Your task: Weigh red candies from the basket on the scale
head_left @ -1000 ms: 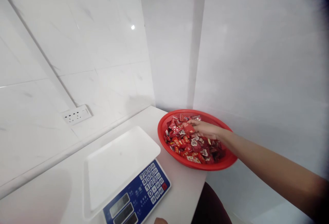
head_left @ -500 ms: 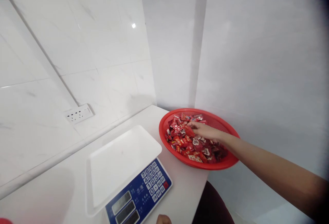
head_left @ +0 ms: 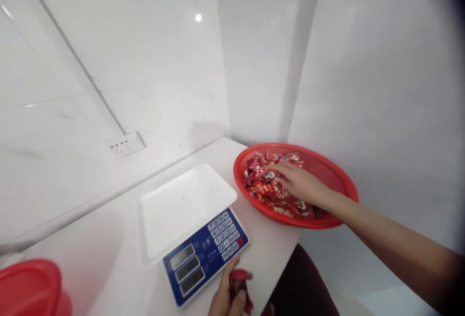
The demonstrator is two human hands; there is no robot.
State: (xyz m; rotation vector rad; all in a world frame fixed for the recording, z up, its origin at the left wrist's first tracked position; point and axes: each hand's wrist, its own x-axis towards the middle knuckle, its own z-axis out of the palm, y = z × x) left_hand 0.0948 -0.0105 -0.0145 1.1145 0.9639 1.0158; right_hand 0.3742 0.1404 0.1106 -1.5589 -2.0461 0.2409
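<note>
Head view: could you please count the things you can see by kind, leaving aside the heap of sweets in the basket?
Basket: 1
Scale: 1
Wall socket: 1
Red container: 1
Sweet held in the left hand: 1
Total: 5

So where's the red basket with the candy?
In the head view the red basket sits right of centre on the white counter, just right of the scale, with the right hand on its candies.
</note>
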